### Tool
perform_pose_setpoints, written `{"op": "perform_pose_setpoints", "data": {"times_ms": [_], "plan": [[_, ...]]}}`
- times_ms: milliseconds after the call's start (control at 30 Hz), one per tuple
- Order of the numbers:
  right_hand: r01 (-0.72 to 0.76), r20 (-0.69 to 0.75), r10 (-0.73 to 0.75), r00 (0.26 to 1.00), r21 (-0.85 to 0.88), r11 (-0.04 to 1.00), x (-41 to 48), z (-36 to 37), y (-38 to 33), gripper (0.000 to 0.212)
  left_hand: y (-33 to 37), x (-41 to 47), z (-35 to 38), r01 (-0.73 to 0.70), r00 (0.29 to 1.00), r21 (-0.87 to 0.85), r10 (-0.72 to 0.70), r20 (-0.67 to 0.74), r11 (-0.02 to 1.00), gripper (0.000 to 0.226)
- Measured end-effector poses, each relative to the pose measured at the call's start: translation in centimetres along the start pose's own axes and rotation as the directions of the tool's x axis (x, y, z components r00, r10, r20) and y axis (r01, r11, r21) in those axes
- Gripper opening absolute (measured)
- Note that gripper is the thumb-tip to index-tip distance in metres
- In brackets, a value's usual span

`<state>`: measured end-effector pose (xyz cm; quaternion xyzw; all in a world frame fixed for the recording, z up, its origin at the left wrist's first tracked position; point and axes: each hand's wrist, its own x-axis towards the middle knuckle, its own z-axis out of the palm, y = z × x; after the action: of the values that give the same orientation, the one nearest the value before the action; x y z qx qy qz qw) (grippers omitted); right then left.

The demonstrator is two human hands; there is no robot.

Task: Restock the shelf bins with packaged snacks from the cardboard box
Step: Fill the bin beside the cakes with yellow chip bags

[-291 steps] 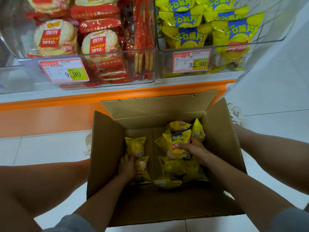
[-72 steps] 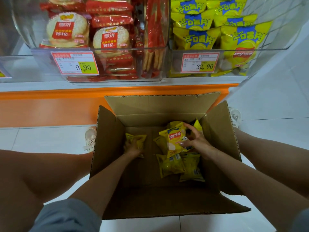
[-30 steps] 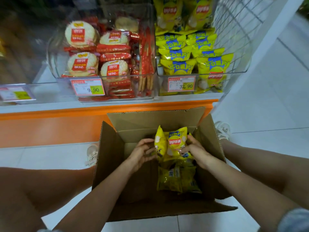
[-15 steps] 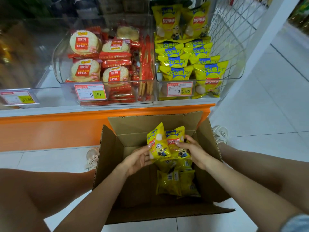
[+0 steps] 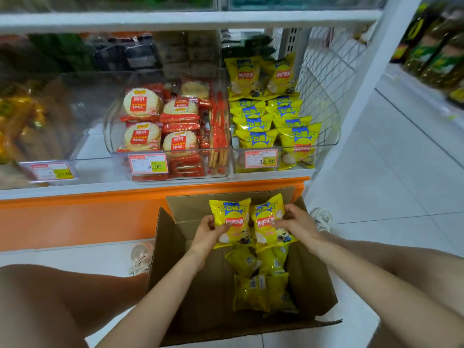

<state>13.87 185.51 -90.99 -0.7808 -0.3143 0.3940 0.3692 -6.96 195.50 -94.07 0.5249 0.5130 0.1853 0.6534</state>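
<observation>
Over the far end of the open brown cardboard box [image 5: 168, 252], raised higher than half a second ago and now spread side by side, fronts toward the camera. From the left: left hand [image 5: 209, 231], thumb and curled fingers pinching the left edge of one glossy yellow crisp packet [image 5: 232, 222]. Touching it, a second yellow crisp packet [image 5: 269, 223]. Then right hand [image 5: 298, 222], fingers bent round that packet's right edge. Both holds firm, nothing loose. A couple of seconds back, down among the stock on the box floor; now up near the far rim, with the view tipped toward the shelf. Likely marks the end of the pick and the start of the carry. Below in the box, a small heap of yellow packets [image 5: 261, 287], so probably several more trips to go.

Across the far shelf, left to right:
- a blurred clear bin of brownish goods [image 5: 75, 136]
- a clear plastic bin of round rice crackers in red wrappers [image 5: 110, 136]
- a clear plastic bin of matching yellow packets [image 5: 326, 126], with room near the top by the look of it, and probably the target

Beneath them, a white ledge over an orange shelf base [image 5: 75, 217]. Further right, white wire mesh [image 5: 326, 71], a white upright post [image 5: 364, 79] and pale tiled floor [image 5: 391, 192]. Flanking the box on that floor, a pale left shoe [image 5: 141, 256] and a white right shoe [image 5: 324, 218].
</observation>
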Motion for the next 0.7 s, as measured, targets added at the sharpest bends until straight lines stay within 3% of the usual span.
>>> {"op": "perform_pose_setpoints", "data": {"times_ms": [67, 100, 200, 300, 500, 700], "plan": [[0.032, -0.031, -0.034, 0.999, -0.049, 0.998, -1.0, -1.1, -1.0, 0.036, 1.5, -1.3, 0.2, -0.079, 0.997, 0.091, 0.08, -0.014, 0.993, 0.062], [0.043, -0.049, -0.047, 0.998, -0.068, 0.997, -1.6, -1.7, -1.5, 0.036, 2.3, -2.0, 0.4, -0.114, 0.993, 0.122, 0.118, -0.024, 0.986, 0.061], [0.095, -0.116, -0.1, 0.988, -0.045, 0.994, -3.6, -3.6, -3.1, 0.037, 4.4, -4.7, 0.9, -0.243, 0.965, 0.191, 0.257, -0.053, 0.951, 0.035], [0.206, -0.216, -0.2, 0.956, 0.008, 0.978, -5.7, -5.5, -5.3, 0.038, 6.6, -7.5, 1.0, -0.395, 0.912, 0.171, 0.408, -0.048, 0.903, 0.025], [0.446, -0.415, -0.411, 0.812, -0.014, 0.895, -6.5, -8.7, -10.4, 0.03, 14.0, -7.9, 0.9, -0.605, 0.764, 0.224, 0.636, -0.11, 0.764, 0.028], [0.486, -0.533, -0.483, 0.695, -0.146, 0.861, -1.5, -10.1, -16.1, 0.048, 22.9, -2.1, 2.3, -0.64, 0.656, 0.385, 0.734, -0.176, 0.665, 0.047]]}}
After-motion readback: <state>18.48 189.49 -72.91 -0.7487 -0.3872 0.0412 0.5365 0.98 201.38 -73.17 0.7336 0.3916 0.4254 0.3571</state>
